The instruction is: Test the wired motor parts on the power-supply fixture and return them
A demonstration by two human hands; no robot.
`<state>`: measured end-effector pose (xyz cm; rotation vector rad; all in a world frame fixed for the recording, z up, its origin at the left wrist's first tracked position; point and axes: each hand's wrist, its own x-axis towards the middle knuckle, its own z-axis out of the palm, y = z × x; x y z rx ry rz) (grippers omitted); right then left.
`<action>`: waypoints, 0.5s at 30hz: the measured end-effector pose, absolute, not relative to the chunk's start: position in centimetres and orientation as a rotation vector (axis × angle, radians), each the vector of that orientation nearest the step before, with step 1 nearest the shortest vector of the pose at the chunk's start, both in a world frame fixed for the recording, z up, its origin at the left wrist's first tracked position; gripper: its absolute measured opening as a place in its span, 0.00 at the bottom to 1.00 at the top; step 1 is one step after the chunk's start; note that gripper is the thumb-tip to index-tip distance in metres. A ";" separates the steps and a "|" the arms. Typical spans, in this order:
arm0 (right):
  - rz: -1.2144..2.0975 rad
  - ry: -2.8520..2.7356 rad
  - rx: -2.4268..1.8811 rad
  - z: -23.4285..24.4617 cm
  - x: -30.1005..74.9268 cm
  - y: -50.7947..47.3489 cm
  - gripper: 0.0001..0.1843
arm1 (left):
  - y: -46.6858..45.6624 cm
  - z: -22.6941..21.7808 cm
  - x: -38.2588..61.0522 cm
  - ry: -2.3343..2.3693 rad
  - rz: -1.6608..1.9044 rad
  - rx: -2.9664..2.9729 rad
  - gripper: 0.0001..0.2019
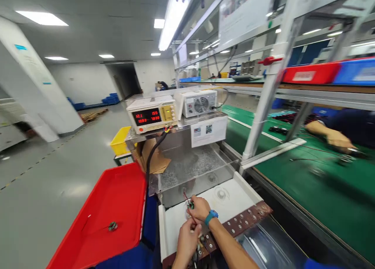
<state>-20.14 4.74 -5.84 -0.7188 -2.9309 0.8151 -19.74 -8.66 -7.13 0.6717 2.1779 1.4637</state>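
Observation:
My right hand (pixel 201 209), with a blue-green watch at its wrist, has its fingers closed on a small round green wired part (pixel 191 205). Thin red wires (pixel 192 217) run from that part, and the fingertips of my left hand (pixel 187 237) pinch them just below. Both hands are over the front of a white shallow tray (pixel 230 200). Below them, a brown strip with rows of metal studs (pixel 240 221) carries small clips and wires. A similar round wired part (pixel 113 226) lies in the red tray (pixel 123 194) at left.
A power supply (pixel 152 114) with red digits and a grey instrument (pixel 200 104) stand on a metal shelf. A black cable (pixel 152 155) hangs from the supply. To the right, another person's hand (pixel 340 140) is over a green bench (pixel 307 183). A white post (pixel 263 104) rises between.

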 end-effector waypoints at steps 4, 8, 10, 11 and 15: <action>0.981 -2.519 -0.950 -4.5 -18.2 7.7 0.18 | -7.7 -5.4 -19.9 2.080 1.790 0.456 0.28; 0.959 -2.017 -1.212 -3.0 -12.5 15.3 0.19 | -5.1 -1.5 -18.8 1.769 1.861 0.437 0.35; 0.889 -1.763 -1.320 -2.4 -8.0 20.3 0.22 | -4.0 0.2 -18.0 1.652 1.879 0.525 0.34; 0.847 -1.655 -1.379 -2.2 -5.4 23.0 0.24 | -3.5 0.7 -17.6 1.614 1.873 0.569 0.33; 0.625 -1.392 -1.721 -2.2 5.4 33.0 0.26 | -3.0 -1.0 -16.4 1.628 1.745 0.563 0.32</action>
